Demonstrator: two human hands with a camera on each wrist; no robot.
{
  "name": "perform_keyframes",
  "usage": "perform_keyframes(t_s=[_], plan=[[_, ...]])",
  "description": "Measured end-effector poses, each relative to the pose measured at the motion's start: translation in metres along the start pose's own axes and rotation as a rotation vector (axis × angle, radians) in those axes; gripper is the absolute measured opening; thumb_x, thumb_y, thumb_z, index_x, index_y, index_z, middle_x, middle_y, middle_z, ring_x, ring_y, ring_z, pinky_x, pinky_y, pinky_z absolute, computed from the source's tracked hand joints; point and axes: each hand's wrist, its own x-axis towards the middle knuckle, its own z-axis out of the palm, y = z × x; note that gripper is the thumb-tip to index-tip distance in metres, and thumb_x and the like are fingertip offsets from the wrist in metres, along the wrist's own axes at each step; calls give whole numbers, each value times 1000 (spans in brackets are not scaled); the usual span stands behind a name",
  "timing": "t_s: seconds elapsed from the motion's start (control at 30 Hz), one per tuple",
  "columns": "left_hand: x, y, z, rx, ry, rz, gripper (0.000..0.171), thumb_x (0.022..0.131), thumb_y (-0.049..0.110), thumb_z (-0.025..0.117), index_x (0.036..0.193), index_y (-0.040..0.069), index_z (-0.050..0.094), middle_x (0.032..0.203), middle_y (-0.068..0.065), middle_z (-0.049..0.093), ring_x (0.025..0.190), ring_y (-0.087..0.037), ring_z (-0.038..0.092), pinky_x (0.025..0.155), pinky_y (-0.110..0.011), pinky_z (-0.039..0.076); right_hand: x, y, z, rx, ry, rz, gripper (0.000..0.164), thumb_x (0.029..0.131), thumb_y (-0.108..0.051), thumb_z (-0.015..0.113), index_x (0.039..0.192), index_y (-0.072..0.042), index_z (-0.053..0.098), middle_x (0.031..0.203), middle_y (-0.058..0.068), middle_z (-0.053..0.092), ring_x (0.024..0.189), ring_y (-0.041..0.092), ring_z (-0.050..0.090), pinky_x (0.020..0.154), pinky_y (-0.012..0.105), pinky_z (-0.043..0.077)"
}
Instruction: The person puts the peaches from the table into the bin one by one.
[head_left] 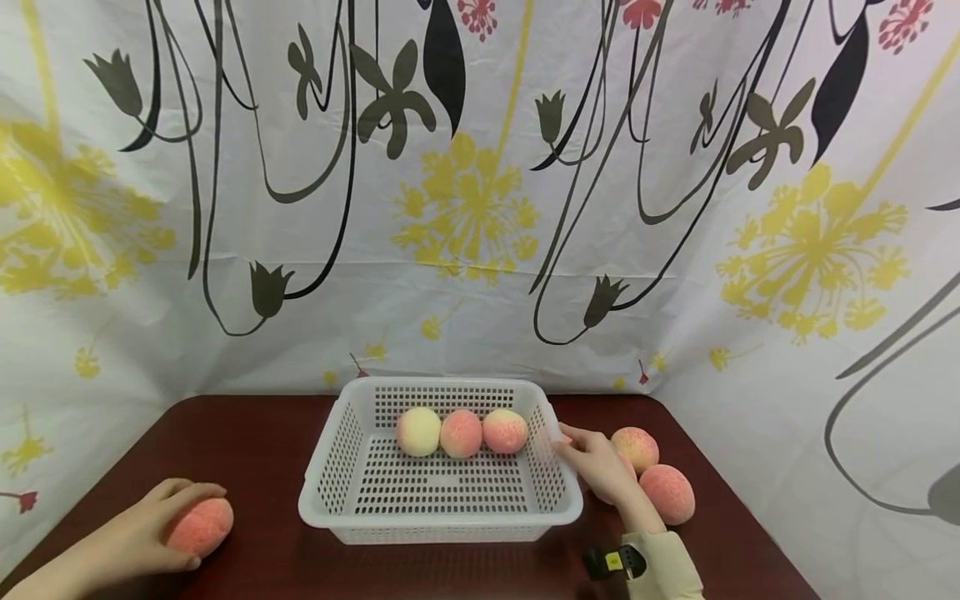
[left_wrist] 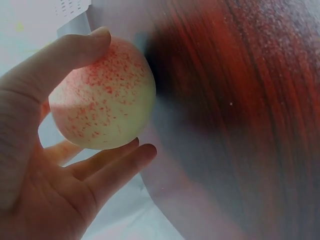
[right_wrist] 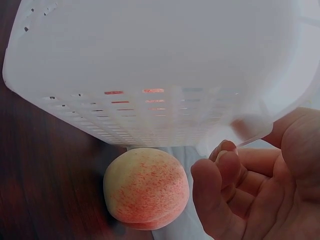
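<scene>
Head view: L hand (head_left: 153, 529) grips a peach (head_left: 202, 527) on or just above the worktop (head_left: 255, 450), well left of the basket (head_left: 442, 522). Inside the basket, 3 peaches (head_left: 461, 433) sit in a row toward the back. R hand (head_left: 600, 468) is at the basket's right rim; beside it, at least 2 loose peaches (head_left: 667, 494) lie on the worktop.

L wrist view: thumb on 1 side, fingers on the other, spread approx. peach-wide. Can't tell if the peach touches the worktop.

R wrist view: hand narrow, fingers curled outside the basket, thumb dimly visible thru the wall, so prob. pinching the rim. Another peach (right_wrist: 146, 190) sits close by.

Step in hand, IMO: L hand securing its peach, R hand steadying the basket. Next move prob. calls for a light, even lift w/ basket held still.
</scene>
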Motion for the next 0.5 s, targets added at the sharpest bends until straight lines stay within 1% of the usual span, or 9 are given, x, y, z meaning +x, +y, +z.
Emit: perform_keyframes(t_s=[0.1,0.13,0.17,0.23,0.27,0.33,0.5], plan=[[-3,-2,6,25,56,26,66,66,30,87,124,14,58,116,-10,52,95,1,48,62,-23,44,0,2,0,23,-22,-6,54,99,-17,57,142,11,39,94,18,65,76,26,67,64,42,57],[-4,-2,8,45,85,41,67,65,30,88,123,15,59,115,-8,53,97,2,48,64,-23,45,1,5,0,30,-29,-11,56,99,-18,58,142,10,39,94,17,65,76,26,67,64,42,57],[-4,-3,9,55,94,43,67,64,31,89,122,16,59,114,-6,55,97,2,49,64,-23,45,3,11,-1,36,-32,-12,57,98,-20,58,143,9,39,94,16,65,76,25,67,65,42,57],[-4,-3,9,63,104,45,69,62,32,89,123,17,59,112,-4,57,96,1,51,65,-23,46,3,11,-1,35,-31,-6,56,98,-20,58,143,9,39,94,17,65,76,25,67,65,42,57],[-4,-3,9,62,104,44,70,62,32,89,123,17,59,112,-3,57,96,1,51,65,-23,46,4,11,-1,31,-30,-3,56,98,-20,58,143,8,40,94,17,65,76,25,68,65,42,57],[-3,-4,7,47,80,28,71,63,33,89,125,17,58,112,-4,58,96,1,51,65,-23,46,4,12,-1,26,-27,2,55,98,-19,58,143,7,41,94,17,65,76,25,68,65,41,57],[-1,-4,2,-15,31,-13,70,67,32,88,128,16,57,116,-9,56,95,1,50,63,-23,45,7,12,0,17,-19,9,53,98,-18,58,143,6,41,92,16,65,75,24,68,65,41,57]])
